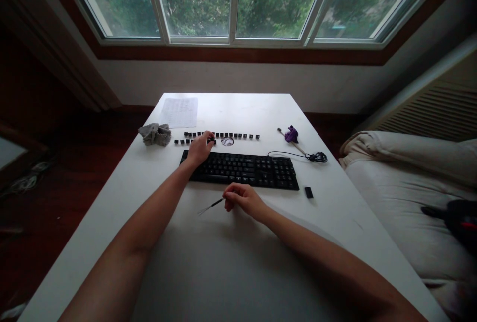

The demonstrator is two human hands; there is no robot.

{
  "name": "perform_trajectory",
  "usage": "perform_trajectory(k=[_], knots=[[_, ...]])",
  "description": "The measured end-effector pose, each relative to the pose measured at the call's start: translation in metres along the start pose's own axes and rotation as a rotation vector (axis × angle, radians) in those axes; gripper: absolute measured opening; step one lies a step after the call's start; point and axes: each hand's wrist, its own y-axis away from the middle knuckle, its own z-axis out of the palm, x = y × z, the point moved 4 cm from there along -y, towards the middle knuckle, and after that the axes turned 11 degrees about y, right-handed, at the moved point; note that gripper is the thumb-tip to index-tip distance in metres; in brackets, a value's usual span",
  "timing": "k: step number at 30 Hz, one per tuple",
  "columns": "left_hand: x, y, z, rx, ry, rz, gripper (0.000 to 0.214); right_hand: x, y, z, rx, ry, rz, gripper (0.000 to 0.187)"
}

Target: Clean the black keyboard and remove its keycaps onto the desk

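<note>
My left hand (200, 150) reaches over the back left of a black keyboard (238, 168), its fingertips pinched on a small black keycap (211, 139) at the nearer row of loose keycaps. Several more keycaps (240, 135) stand in a longer line behind. In front of the keyboard, my right hand (240, 198) is closed round a thin keycap puller (216, 203), whose wire end points left and down over the table. Some switches along the keyboard's back edge are hidden by my left hand.
A grey cloth (154, 134) and a printed sheet (180, 112) lie at the back left of the white table (201, 272). Right of the keyboard are a coiled cable (316, 157), a brush with purple cloth (291, 134) and a black block (308, 193). A small round dish (227, 141) sits by the keycaps.
</note>
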Motion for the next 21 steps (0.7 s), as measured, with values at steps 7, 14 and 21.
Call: perform_trajectory(k=[7,14,21], knots=[[0.002,-0.029,0.032,-0.153,-0.207,0.108,0.022,0.008,0.002,-0.002,-0.058,0.03,-0.03,0.036],[-0.006,-0.038,0.046,-0.168,-0.267,0.059,0.021,0.007,0.003,-0.003,-0.083,0.033,-0.037,0.035],[-0.013,-0.039,0.045,-0.146,-0.28,0.004,0.023,0.008,0.002,-0.003,-0.085,0.033,-0.03,0.034]])
